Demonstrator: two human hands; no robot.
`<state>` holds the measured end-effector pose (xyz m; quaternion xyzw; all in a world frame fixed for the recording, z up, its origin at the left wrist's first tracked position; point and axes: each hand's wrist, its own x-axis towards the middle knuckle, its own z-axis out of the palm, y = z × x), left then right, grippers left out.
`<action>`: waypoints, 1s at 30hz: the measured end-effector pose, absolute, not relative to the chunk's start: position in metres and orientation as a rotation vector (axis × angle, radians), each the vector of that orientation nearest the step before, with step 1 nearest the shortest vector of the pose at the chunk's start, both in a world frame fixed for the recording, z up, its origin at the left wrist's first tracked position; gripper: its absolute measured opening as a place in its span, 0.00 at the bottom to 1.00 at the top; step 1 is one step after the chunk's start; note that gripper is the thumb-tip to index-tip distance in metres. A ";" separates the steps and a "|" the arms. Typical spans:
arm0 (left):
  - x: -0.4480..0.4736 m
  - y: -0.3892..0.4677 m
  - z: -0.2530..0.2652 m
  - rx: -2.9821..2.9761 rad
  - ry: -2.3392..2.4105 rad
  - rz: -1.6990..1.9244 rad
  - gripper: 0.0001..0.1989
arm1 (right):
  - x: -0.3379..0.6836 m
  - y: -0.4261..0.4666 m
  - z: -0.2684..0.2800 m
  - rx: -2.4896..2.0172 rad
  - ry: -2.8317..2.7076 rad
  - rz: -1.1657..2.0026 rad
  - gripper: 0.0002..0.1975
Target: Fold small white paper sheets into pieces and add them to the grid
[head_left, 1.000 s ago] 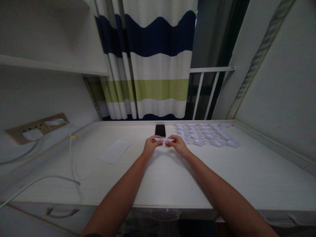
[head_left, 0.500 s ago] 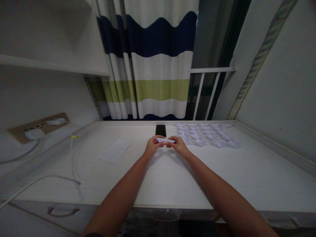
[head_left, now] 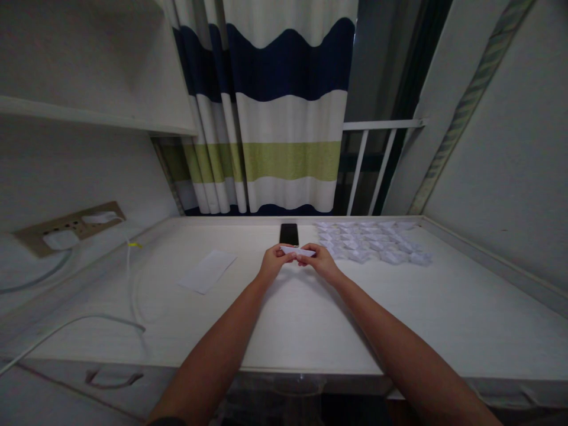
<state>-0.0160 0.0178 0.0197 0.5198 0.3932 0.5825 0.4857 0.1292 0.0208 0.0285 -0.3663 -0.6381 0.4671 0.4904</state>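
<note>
Between my two hands, a small piece of folded white paper (head_left: 296,251) is held just above the desk, its long edge facing up. My left hand (head_left: 274,260) pinches its left end, and my right hand (head_left: 322,260) grips the right end. Both thumbs meet near the middle of the paper's lower edge. Fingers behind the paper are partly hidden. Just beyond my hands lies a dark phone (head_left: 289,234). To the right, several folded white paper pieces (head_left: 368,242) are set out in rows.
White paper sheets (head_left: 208,271) lie flat on the white desk (head_left: 310,331) at left. A pale cable (head_left: 89,318) crosses the desk's left side. Plugs sit in a wall socket strip (head_left: 71,228). A striped curtain (head_left: 290,118) hangs behind the desk.
Hardly anything differs. Both hands keep their hold on the folded paper, with only a slight shift of the fingers and paper.
</note>
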 end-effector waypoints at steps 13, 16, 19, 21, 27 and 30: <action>-0.019 0.016 0.023 1.301 0.927 1.375 0.15 | 0.129 0.020 0.030 -0.860 -1.348 1.394 0.15; -0.018 0.019 0.019 1.338 0.923 1.375 0.14 | 0.131 0.020 0.031 -0.890 -1.288 1.511 0.14; -0.018 0.021 0.016 1.354 0.917 1.370 0.13 | 0.135 0.020 0.032 -0.883 -1.304 1.561 0.13; -0.018 0.020 0.016 1.347 0.908 1.360 0.13 | 0.137 0.020 0.032 -0.877 -1.341 1.558 0.12; -0.017 0.017 0.019 1.323 0.895 1.338 0.15 | 0.137 0.020 0.032 -0.907 -1.436 1.450 0.12; -0.017 0.017 0.019 1.320 0.889 1.322 0.19 | 0.137 0.022 0.030 -0.903 -1.453 1.434 0.12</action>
